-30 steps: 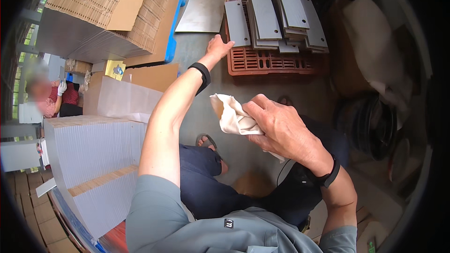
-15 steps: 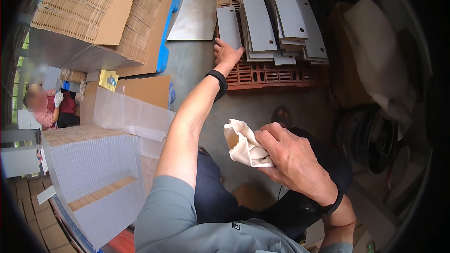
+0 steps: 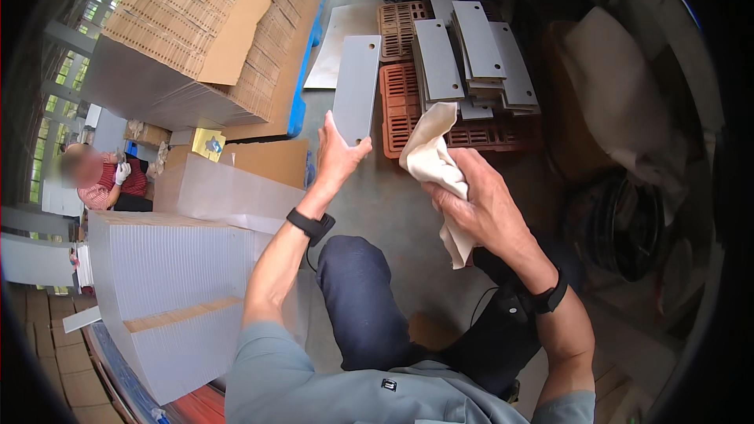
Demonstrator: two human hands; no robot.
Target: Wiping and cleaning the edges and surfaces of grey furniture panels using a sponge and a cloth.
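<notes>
Board (image 3: 356,82), long, flat and grey, is held out in front of the person, over the floor (image 3: 377,212) and just left of the reddish crate (image 3: 399,102). It has a small hole near each end and points away from the body. The left hand (image 3: 338,155) is clamped on its near end, the fingertips at the left edge and the thumb at the right corner by the hole – a grip that leaves most of the face uncovered, probably so it can be reached.

The right hand (image 3: 485,200) is closed on a crumpled cream cloth (image 3: 433,159), apart from the board. The cloth bunches in the fist with its ends loose above and below, which likely gives a soft pad to press with.

Beyond the cloth, more grey boards (image 3: 481,39) lie in overlapping piles on the crate, their holed ends toward the person; that seems handy for taking them by the end. The crate presumably keeps them off the floor.

To the left, a big stack of brown cardboard (image 3: 184,20) rests on a blue pallet (image 3: 297,114). Nearer stands a block of grey-edged panels (image 3: 169,267) – packed tight, perhaps to save room.
</notes>
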